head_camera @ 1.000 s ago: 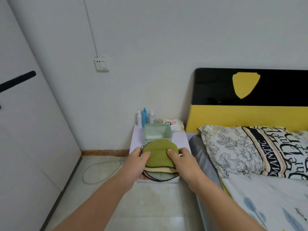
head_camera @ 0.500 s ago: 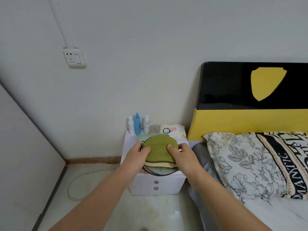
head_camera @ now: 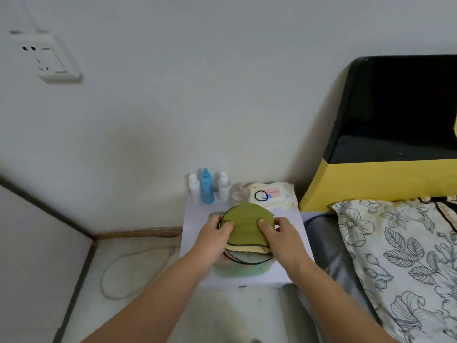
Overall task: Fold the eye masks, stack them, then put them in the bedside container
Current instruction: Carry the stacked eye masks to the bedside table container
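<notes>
A stack of folded eye masks [head_camera: 246,225], olive green on top with a pale yellow one and darker ones under it, is held between both hands. My left hand [head_camera: 214,237] grips its left side and my right hand [head_camera: 283,237] its right side, thumbs on top. The stack sits directly over the pale green bedside container [head_camera: 241,272], which stands on the white nightstand [head_camera: 195,226]. Most of the container is hidden by the masks and hands; I cannot tell whether the stack touches it.
Three small bottles [head_camera: 206,186], a glass jar [head_camera: 239,192] and a wipes pack [head_camera: 272,195] with a black hair tie line the nightstand's back edge. The bed with a floral pillow [head_camera: 395,243] and black-yellow headboard [head_camera: 395,144] is right. A cable loops on the floor [head_camera: 133,273] left.
I have moved closer to the nightstand. Both hands carried the mask stack forward and down, from in front of the nightstand to right over the green container.
</notes>
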Available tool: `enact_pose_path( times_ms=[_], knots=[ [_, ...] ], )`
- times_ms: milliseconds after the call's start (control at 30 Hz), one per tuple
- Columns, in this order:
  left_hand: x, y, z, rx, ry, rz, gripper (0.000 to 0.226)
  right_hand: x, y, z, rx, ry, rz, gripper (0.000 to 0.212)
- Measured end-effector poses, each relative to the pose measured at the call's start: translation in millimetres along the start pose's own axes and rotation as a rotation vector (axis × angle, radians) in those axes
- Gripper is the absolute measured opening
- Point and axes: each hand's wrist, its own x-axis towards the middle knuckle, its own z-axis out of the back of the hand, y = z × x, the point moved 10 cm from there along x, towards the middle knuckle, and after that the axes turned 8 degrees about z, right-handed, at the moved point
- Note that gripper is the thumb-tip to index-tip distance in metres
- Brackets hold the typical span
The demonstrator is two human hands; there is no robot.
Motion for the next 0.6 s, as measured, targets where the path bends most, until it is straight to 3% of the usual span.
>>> enact_pose_path(
  times_ms=[133,333,600],
  knots=[
    [42,12,-8,0.005,-0.016,0.048,0.011,36,-26,-14,-0.021,0.035,-0.032,0.039],
    [93,42,-23,0.010,-0.019,0.123,0.005,78,-71,-32,-0.119,0.076,-0.087,0.036],
    [150,75,-32,0.199,-0.138,0.118,0.038,120,-121,-67,-0.274,0.113,-0.137,0.032]
  ],
)
